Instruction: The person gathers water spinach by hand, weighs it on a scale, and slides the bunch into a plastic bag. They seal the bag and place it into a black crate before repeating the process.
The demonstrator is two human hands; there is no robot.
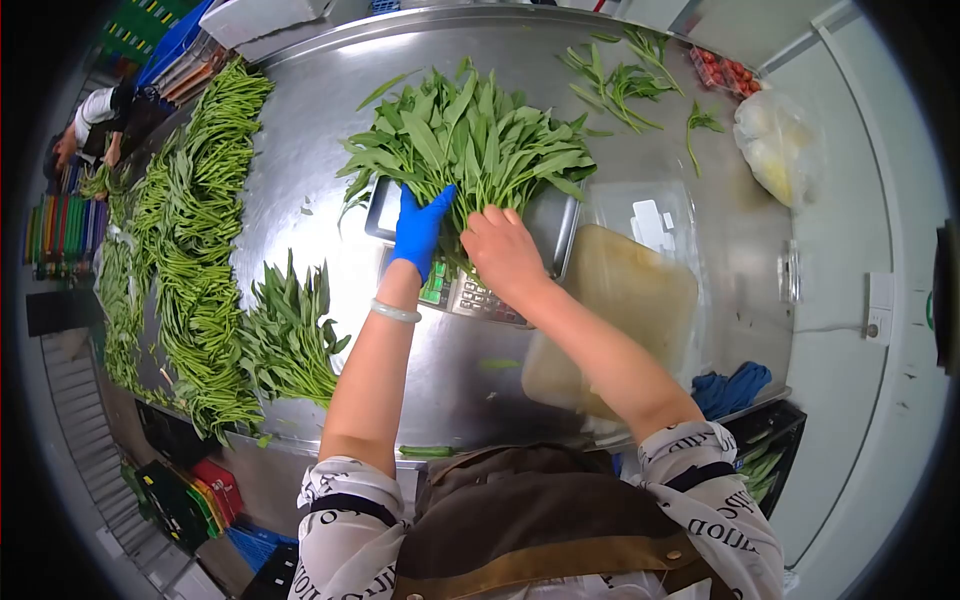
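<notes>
A large bunch of water spinach (480,135) lies over the metal pan (563,232) of a digital scale, leaves pointing away from me. My left hand (420,228), in a blue glove, holds the left side of the stems with its thumb across them. Bare and closed, my right hand (502,250) grips the stems on the right; its fingertips are partly hidden among them. Below my hands the scale's keypad (480,298) shows in part. A smaller bunch of leafy greens (290,335) rests on the steel table to the left.
A long heap of greens (205,240) lines the table's left side. Right of the scale lie a cutting board (625,300) and clear plastic. Loose sprigs (625,85), tomatoes (725,73) and a plastic bag (770,150) sit at the far right. Another person (100,120) stands far left.
</notes>
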